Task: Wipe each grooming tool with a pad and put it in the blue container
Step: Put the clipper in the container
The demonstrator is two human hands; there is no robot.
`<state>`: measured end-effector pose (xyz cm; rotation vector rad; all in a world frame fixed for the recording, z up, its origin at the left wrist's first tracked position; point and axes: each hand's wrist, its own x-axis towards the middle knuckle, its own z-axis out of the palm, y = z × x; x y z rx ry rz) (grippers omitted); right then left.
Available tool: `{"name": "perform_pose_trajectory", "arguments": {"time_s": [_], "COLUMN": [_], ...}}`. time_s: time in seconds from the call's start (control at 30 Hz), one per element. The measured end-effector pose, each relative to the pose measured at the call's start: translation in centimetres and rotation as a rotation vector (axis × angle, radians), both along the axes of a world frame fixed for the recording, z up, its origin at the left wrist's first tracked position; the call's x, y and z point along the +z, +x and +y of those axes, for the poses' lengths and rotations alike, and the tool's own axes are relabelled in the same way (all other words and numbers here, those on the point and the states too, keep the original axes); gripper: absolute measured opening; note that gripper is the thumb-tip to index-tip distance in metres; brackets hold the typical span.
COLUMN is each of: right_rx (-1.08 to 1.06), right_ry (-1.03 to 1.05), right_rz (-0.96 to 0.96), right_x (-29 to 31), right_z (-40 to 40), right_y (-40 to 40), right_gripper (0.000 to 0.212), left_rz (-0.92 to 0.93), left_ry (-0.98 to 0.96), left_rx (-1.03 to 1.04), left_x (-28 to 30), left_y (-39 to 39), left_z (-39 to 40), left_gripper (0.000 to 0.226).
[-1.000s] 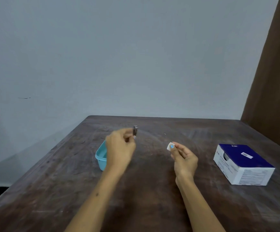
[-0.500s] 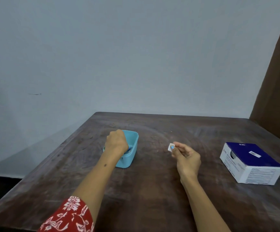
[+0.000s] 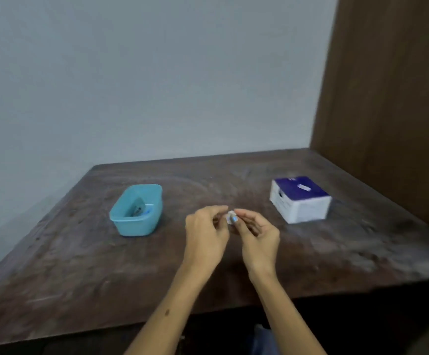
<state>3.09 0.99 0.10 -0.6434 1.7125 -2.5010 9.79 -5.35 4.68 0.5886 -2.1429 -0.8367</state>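
Plain grey wall at the back, a brown panel on the right, and a worn dark wooden table (image 3: 233,265) filling the view. Both hands meet over the middle of it. The right hand (image 3: 258,237) pinches a small white pad (image 3: 231,217) between thumb and forefinger, fingers drawn in narrow around it. The left hand (image 3: 205,231) comes in right beside it, fingertips touching or all but touching the pad's left edge; whether it has a real hold on it, I cannot tell, since the hands are blurred.

Over on the left sits the blue container (image 3: 137,210), open-topped, with at least one small metallic grooming tool (image 3: 139,209) lying on its floor beside something pale. No other tool shows on the table, so this looks like the closing stretch.

Far right stands a blue-and-white box (image 3: 301,199), closed, well apart from the hands.

Risks from here: that pad is tiny and thin, gripped only at its edge, so a clumsy hand-over could let it slip and flutter down onto the tabletop or past the near edge. A hasty reach toward the container could nudge the light tub sideways.

The pad itself looks white, folded or crumpled, with a blue fleck at its lower side, limp rather than stiff.
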Motion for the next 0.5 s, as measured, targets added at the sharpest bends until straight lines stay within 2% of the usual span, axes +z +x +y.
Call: {"name": "perform_pose_trajectory", "arguments": {"time_s": [0.13, 0.3, 0.37, 0.5], "right_rx": [-0.133, -0.351, -0.443, -0.651], "right_ry": [0.055, 0.146, 0.176, 0.297], "right_rz": [-0.014, -0.092, -0.139, -0.285], "right_x": [-1.7, -5.7, -7.9, -14.4], "right_z": [8.1, 18.8, 22.2, 28.5], "right_y": [0.7, 1.0, 0.9, 0.2], "right_gripper": [0.028, 0.017, 0.015, 0.010], "left_rz": [0.064, -0.016, -0.090, -0.424], "left_ry": [0.185, 0.337, 0.369, 0.380], "left_rx": [-0.141, -0.324, -0.378, -0.514], "left_x": [-2.1, -6.4, -8.7, -14.4], "left_y": [-0.9, -2.6, -3.3, -5.6], "left_z": [8.2, 18.5, 22.3, 28.9], "left_gripper": [0.024, 0.022, 0.024, 0.030]}}
